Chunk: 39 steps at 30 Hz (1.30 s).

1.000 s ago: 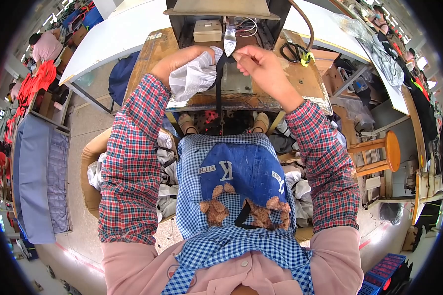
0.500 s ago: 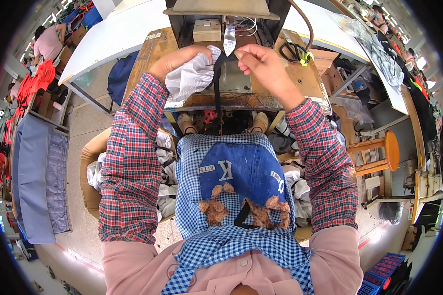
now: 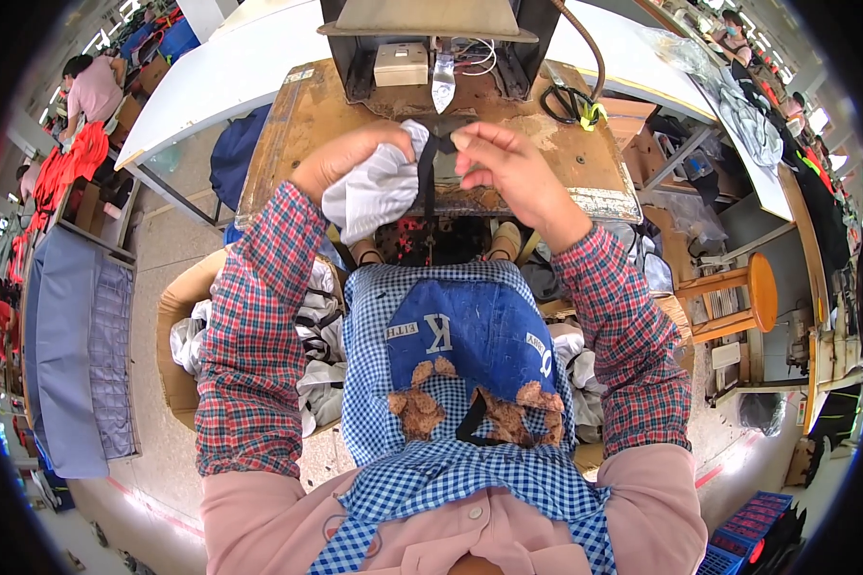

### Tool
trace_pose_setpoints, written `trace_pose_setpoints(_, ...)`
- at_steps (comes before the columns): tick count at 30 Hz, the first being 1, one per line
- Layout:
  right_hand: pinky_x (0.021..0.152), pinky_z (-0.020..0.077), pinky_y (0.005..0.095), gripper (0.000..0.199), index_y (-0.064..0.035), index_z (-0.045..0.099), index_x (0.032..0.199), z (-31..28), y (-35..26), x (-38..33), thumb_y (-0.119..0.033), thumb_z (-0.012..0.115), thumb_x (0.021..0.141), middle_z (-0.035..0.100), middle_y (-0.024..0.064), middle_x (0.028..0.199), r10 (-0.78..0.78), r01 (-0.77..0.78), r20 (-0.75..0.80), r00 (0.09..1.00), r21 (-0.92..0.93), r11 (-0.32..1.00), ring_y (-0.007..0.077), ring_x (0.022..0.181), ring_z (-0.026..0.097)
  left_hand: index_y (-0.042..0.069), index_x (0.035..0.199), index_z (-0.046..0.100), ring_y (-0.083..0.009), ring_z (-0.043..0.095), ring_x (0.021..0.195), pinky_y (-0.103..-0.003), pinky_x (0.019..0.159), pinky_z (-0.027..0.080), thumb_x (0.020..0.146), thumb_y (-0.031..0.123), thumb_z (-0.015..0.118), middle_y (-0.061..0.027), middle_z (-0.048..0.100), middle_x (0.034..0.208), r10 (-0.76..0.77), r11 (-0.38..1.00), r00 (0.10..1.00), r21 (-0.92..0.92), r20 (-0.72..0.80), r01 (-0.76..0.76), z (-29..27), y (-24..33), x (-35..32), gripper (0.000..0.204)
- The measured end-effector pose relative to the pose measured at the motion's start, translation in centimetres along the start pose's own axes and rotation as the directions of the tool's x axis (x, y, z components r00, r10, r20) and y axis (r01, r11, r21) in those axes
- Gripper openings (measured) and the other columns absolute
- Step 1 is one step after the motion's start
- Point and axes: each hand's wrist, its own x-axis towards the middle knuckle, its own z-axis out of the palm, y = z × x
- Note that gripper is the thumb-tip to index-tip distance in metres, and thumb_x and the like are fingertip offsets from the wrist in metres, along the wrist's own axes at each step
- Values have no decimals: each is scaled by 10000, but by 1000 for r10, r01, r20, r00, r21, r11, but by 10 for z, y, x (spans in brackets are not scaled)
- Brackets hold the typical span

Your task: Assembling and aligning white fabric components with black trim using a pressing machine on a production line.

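Observation:
My left hand [image 3: 347, 159] is closed around a bunched piece of white fabric [image 3: 366, 199] with a gathered edge. A black strap [image 3: 426, 180] runs down along the fabric's right side, and its lower end hangs over the table edge. My right hand [image 3: 516, 171] pinches the strap's upper part between thumb and forefinger. Both hands hover above the near part of a worn wooden table [image 3: 297, 125]. Just beyond them, a silver pointed metal piece [image 3: 443, 84] juts from a dark machine housing [image 3: 537, 48], apart from the strap.
Black-handled scissors [image 3: 568, 103] with a yellow-green tie lie on the table's right. A cardboard box [image 3: 177, 297] of white and black pieces stands left of my lap. A wooden stool [image 3: 763, 293] is at the right. Other people work in the far corners.
Both hands have drawn slightly back toward me from the metal piece, bringing the fabric along. The strap, earlier at the metal tip, is now clear of it.

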Motion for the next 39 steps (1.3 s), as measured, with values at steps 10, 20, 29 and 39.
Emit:
trace_pose_setpoints(10, 737, 513, 229, 223, -60, 691, 1013, 36, 23, -41, -276, 662, 964, 669, -5, 881, 40, -44, 22, 999, 265, 963, 68, 814, 627, 6, 1333, 508, -184, 584, 1119, -312, 991, 447, 868, 165, 646, -97, 611, 1213, 14, 969, 1000, 245, 28, -20, 49, 2, -51, 510)
trace_pose_setpoints(20, 566, 442, 202, 232, -1, 675, 962, 56, 25, -47, -232, 654, 965, 628, -26, 769, -88, 94, 55, 995, -107, 990, 30, 662, 543, 22, 1318, 501, -384, 614, 1008, -434, 869, 509, 803, 131, 697, -212, 600, 1144, 664, 120, 746, 992, -53, -36, 118, -29, -83, 561)
trace_pose_setpoints(29, 780, 498, 223, 211, 21, 659, 996, 43, 5, -55, -186, 616, 988, 707, 23, 925, -3, 39, 222, 975, -154, 987, 49, 868, 621, -11, 1161, 589, -148, 571, 684, -292, 609, 459, 910, 62, 577, -164, 666, 994, 372, 476, 911, 879, -177, -24, 96, -18, -103, 262)
trace_pose_setpoints(39, 740, 529, 238, 210, 6, 644, 965, 37, 10, -54, -202, 623, 979, 711, 63, 924, 122, -103, 220, 968, -99, 990, 102, 843, 669, 0, 1017, 560, -70, 456, 774, -243, 660, 403, 955, 90, 552, -24, 559, 924, 239, 747, 971, 636, 16, -195, 72, -25, -91, 109)
